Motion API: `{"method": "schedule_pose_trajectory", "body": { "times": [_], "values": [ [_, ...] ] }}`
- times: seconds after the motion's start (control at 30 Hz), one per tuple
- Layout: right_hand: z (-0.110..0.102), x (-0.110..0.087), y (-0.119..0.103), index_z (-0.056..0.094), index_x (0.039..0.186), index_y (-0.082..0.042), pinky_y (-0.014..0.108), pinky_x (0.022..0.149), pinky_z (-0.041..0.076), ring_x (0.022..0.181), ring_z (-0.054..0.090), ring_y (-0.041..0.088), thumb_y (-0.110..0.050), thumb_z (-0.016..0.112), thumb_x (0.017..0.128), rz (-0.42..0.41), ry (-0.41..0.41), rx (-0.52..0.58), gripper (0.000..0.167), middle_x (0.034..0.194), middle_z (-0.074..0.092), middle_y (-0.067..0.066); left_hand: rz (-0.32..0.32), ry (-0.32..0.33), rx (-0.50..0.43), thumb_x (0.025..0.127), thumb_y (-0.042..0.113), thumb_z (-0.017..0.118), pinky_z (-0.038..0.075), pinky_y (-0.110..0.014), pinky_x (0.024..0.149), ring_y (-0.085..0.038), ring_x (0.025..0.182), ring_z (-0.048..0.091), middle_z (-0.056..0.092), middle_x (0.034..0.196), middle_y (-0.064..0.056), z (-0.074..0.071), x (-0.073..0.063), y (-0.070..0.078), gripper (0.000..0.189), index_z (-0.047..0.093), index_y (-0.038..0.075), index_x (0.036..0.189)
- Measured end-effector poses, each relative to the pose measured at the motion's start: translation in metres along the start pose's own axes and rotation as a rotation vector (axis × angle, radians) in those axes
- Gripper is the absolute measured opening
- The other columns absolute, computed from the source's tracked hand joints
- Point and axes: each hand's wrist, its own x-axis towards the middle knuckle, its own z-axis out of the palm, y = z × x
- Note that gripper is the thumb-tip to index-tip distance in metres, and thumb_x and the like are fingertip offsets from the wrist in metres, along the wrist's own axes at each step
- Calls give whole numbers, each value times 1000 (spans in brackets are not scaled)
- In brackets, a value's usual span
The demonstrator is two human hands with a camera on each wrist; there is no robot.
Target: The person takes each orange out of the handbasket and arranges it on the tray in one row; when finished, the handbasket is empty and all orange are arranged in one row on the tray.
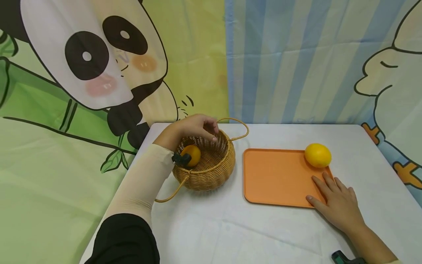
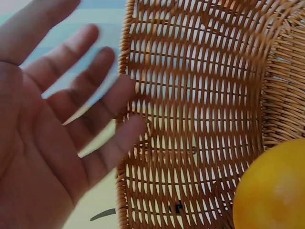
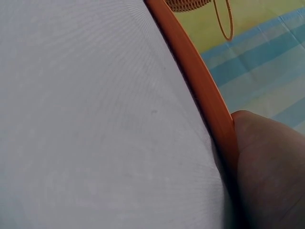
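My left hand [image 1: 195,127] hovers over the back of a round wicker basket [image 1: 206,180], its fingers loosely bent and holding nothing. Inside the basket lies a round orange-yellow fruit [image 1: 195,155], partly hidden by the wrist camera; the left wrist view shows the fruit [image 2: 274,191] apart from the fingers. My right hand [image 1: 341,207] rests at the front right corner of an orange tray [image 1: 277,178] with fingers spread over its edge. On the tray's back right corner sits a yellow lemon [image 1: 318,155], beyond the right fingertips.
A white-covered table [image 1: 204,227] bears the basket and tray. One basket handle [image 1: 242,124] sticks out to the back right, the other to the front left. Behind the table hangs a printed curtain [image 1: 290,62] with a panda and stripes.
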Motion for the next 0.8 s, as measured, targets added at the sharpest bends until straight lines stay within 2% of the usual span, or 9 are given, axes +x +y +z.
{"method": "schedule_pose_trajectory", "body": {
  "times": [0.17,0.27,0.37,0.6,0.8],
  "values": [
    [0,0,1,40,163,-6,87,110,0,149,15,65,-67,59,100,-3,5,2,90,170,20,32,-123,-165,79,94,28,85,51,-41,107,-22,122,65,72,127,-4,-4,0,1,39,74,10,126],
    [0,0,1,40,163,-6,87,110,0,149,15,65,-67,60,100,-2,3,5,90,170,20,33,-206,-263,131,95,35,83,46,-46,114,-27,135,57,64,141,-6,-4,1,1,55,67,11,141],
    [0,0,1,41,163,-5,87,110,0,149,15,65,-67,60,100,2,2,0,90,170,20,33,-296,-328,165,94,40,83,42,-49,116,-30,143,49,55,152,-9,-2,1,-2,65,60,16,151],
    [-1,-1,1,42,162,-5,87,110,1,148,17,65,-66,61,100,3,9,1,89,170,22,33,-462,-392,208,97,45,79,47,-49,111,-31,138,52,45,160,-11,4,3,-8,64,55,25,152],
    [0,0,0,41,162,-6,87,111,0,149,16,65,-66,60,100,-9,15,9,89,170,21,33,-521,-417,247,96,48,78,41,-56,116,-36,149,41,35,168,-11,7,7,-14,68,55,23,154]
  ]
}}
